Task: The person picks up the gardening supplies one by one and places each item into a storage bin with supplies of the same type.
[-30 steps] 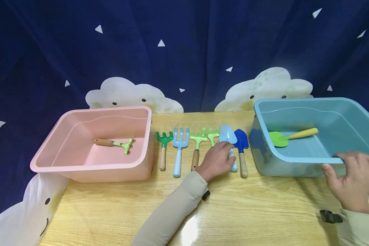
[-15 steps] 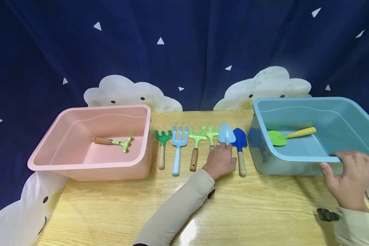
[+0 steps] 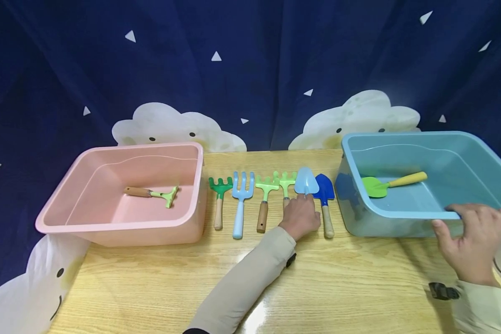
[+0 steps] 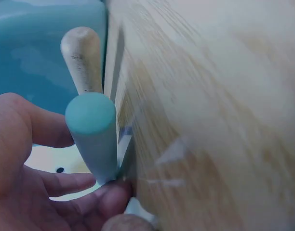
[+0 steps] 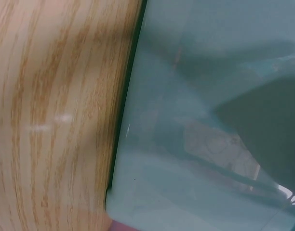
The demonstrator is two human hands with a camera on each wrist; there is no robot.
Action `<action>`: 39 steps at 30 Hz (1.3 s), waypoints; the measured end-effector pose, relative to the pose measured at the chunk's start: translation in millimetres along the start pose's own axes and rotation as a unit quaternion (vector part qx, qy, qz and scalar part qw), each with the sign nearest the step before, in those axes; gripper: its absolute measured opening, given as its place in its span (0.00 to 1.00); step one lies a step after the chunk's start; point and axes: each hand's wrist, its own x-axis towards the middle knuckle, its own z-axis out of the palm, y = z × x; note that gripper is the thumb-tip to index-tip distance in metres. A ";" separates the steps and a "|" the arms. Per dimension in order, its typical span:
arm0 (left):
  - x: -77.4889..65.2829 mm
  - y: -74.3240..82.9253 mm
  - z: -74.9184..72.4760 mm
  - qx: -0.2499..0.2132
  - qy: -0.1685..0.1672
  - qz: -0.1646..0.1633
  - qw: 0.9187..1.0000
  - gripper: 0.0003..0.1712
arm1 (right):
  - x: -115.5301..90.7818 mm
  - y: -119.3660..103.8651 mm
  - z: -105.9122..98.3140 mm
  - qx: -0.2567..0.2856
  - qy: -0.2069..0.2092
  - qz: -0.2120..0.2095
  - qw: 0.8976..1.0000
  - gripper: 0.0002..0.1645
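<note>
My left hand [image 3: 300,218] pinches the handle of a light blue trowel [image 3: 306,180] lying on the table. In the left wrist view, thumb and fingers sit around its pale handle [image 4: 95,144]; the head view hides most of that handle under the hand. A dark blue trowel [image 3: 324,186] with a wooden handle lies just to the right. On the left lie a small light green rake [image 3: 287,182], another light green rake [image 3: 267,185], a light blue fork [image 3: 242,190] and a dark green rake [image 3: 220,188]. My right hand [image 3: 473,241] grips the front rim of the blue tub [image 3: 401,215].
Inside the blue tub is a green shovel [image 3: 375,187] with a yellow handle. A pink tub [image 3: 121,227] at the left holds a light green rake [image 3: 167,196] with a wooden handle. Behind the table [image 3: 338,287] hangs a dark blue curtain [image 3: 250,69].
My left hand has shifted slightly right and closed around the light blue trowel's handle. The right hand stays on the blue tub's rim. The whole head view has shifted slightly.
</note>
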 end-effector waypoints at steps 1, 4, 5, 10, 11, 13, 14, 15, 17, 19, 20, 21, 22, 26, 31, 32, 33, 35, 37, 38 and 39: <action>0.9 -1.0 -0.4 -0.019 -0.007 -0.008 1.000 0.23 | -0.8 2.0 0.3 -0.001 -0.001 -0.001 1.000 0.54; 4.0 -6.1 -2.1 -0.113 -0.024 -0.032 0.993 0.25 | -3.0 7.4 1.9 0.002 0.006 -0.001 1.000 0.53; 5.0 -8.4 -2.5 -0.150 -0.028 -0.039 0.987 0.24 | -3.6 8.9 2.3 0.003 0.008 0.000 1.000 0.53; 7.1 -17.6 -4.6 -0.371 -0.065 -0.079 0.923 0.24 | -5.3 12.0 3.0 0.008 0.013 0.004 1.000 0.53; 7.2 -18.5 -5.0 -0.404 -0.072 -0.087 0.908 0.25 | -5.3 11.8 3.2 0.008 0.013 0.004 1.000 0.53; 7.5 -19.9 -5.9 -0.448 -0.086 -0.098 0.884 0.27 | -4.8 10.7 3.5 0.008 0.014 0.006 1.000 0.53; 7.7 -20.5 -6.6 -0.465 -0.093 -0.103 0.874 0.28 | -4.5 10.1 3.6 0.007 0.015 0.006 1.000 0.53; 8.2 -20.9 -6.8 -0.475 -0.100 -0.106 0.868 0.29 | -4.2 9.5 3.6 0.006 0.014 0.006 1.000 0.53; 9.4 -22.1 -7.3 -0.486 -0.112 -0.109 0.860 0.31 | -3.5 7.9 3.1 0.005 0.011 0.006 1.000 0.53; 10.8 -23.5 -8.0 -0.505 -0.127 -0.113 0.846 0.31 | -2.9 6.5 3.0 0.006 0.011 0.006 1.000 0.53; 11.4 -24.3 -8.4 -0.516 -0.136 -0.115 0.838 0.31 | -2.8 5.9 2.7 0.006 0.010 0.006 1.000 0.53; 12.1 -25.0 -8.6 -0.527 -0.145 -0.116 0.830 0.31 | -2.7 5.4 2.7 0.006 0.010 0.005 1.000 0.53; 12.8 -25.6 -8.9 -0.537 -0.152 -0.118 0.821 0.31 | -2.7 4.8 2.7 0.006 0.012 0.006 1.000 0.53; 14.5 -27.6 -9.7 -0.570 -0.179 -0.125 0.792 0.31 | -2.2 3.1 1.8 0.002 0.007 0.003 1.000 0.54; 16.3 -30.0 -9.1 -0.601 -0.189 -0.131 0.765 0.32 | -0.3 1.0 0.1 -0.005 -0.007 0.000 1.000 0.54; 16.5 -30.7 -8.9 -0.607 -0.190 -0.131 0.760 0.33 | 0.0 0.7 0.0 -0.006 -0.007 0.000 1.000 0.54; 16.8 -31.3 -8.9 -0.615 -0.190 -0.133 0.754 0.33 | 0.2 0.5 -0.4 -0.008 -0.010 0.000 1.000 0.55; 17.1 -32.7 -8.6 -0.628 -0.191 -0.136 0.742 0.34 | 0.3 0.6 -0.7 -0.009 -0.012 0.000 1.000 0.55; 17.2 -33.9 -8.4 -0.637 -0.193 -0.138 0.733 0.34 | -0.1 1.0 -0.8 -0.010 -0.013 0.000 1.000 0.55; 17.1 -34.6 -8.2 -0.643 -0.194 -0.140 0.727 0.34 | -0.4 1.6 -0.7 -0.011 -0.015 0.000 1.000 0.55; 16.8 -35.3 -8.3 -0.648 -0.196 -0.140 0.722 0.35 | -0.6 2.2 -0.7 -0.013 -0.017 -0.001 1.000 0.55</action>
